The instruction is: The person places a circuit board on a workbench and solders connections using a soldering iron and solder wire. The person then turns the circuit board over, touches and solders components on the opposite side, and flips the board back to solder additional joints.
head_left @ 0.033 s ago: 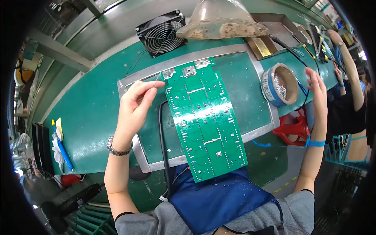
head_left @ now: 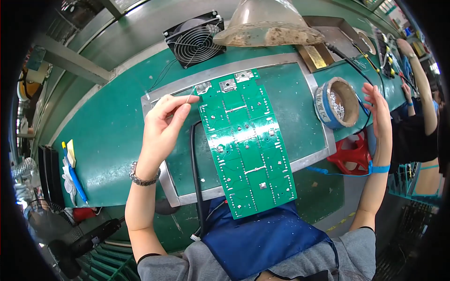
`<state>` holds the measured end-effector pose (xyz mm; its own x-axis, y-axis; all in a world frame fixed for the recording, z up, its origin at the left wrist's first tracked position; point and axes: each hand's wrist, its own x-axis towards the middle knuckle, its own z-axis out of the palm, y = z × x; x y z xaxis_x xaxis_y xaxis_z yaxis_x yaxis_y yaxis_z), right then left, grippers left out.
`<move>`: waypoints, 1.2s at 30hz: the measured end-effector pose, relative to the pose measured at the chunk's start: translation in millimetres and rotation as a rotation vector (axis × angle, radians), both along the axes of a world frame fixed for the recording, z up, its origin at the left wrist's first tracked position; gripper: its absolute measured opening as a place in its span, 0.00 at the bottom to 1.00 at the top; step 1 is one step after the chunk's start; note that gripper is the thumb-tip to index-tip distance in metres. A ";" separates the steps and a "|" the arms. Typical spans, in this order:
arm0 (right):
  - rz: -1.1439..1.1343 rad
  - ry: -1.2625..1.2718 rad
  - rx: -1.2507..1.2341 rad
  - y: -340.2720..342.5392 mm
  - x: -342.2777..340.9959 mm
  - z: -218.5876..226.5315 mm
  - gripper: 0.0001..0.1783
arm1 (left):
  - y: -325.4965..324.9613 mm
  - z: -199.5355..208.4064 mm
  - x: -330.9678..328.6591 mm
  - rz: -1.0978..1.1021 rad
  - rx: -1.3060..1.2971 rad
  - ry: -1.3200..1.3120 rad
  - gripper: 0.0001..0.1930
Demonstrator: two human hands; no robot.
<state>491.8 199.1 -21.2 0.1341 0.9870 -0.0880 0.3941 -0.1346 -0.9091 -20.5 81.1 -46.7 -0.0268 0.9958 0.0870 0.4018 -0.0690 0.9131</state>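
Note:
A long green circuit board [head_left: 251, 150] with rows of solder joints lies on a grey metal frame [head_left: 311, 165], its near end reaching over my blue apron. My left hand [head_left: 164, 124] is at the board's far left corner, thumb and forefinger pinched on a thin silvery wire [head_left: 189, 96]. This wire stands close to a shiny metal pad [head_left: 203, 88] on the board; I cannot tell whether they touch. My right hand [head_left: 378, 110] is raised to the right, fingers stretched out and holding nothing, near a round cardboard ring [head_left: 349, 96] with silvery scraps inside.
A black fan [head_left: 196, 42] and a clear hood [head_left: 272, 28] stand behind the board. Beyond the ring are a metal tray [head_left: 335, 35] and a black-handled tool [head_left: 344, 57] with a cable. Left lies a blue pen-like tool [head_left: 77, 185]. Another person's arm [head_left: 422, 89] shows far right.

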 end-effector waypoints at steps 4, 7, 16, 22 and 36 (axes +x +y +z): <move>0.014 0.625 -0.175 55.1 -4.7 -40.3 0.31 | 5.2 -8.6 7.6 0.092 0.047 -0.171 0.09; 0.130 0.955 -0.111 107.0 18.6 -77.8 0.27 | 9.7 -9.9 13.9 0.106 0.134 -0.192 0.10; 0.010 0.866 0.316 125.4 48.1 -85.8 0.16 | 7.5 -24.2 21.0 0.092 0.203 -0.053 0.12; 0.210 1.170 0.268 5.3 4.6 -10.1 0.37 | -2.4 -18.5 12.0 0.119 0.189 0.086 0.12; -0.189 -0.136 0.402 -119.1 -50.5 -24.9 0.25 | -8.6 -9.3 3.5 0.241 0.232 0.086 0.10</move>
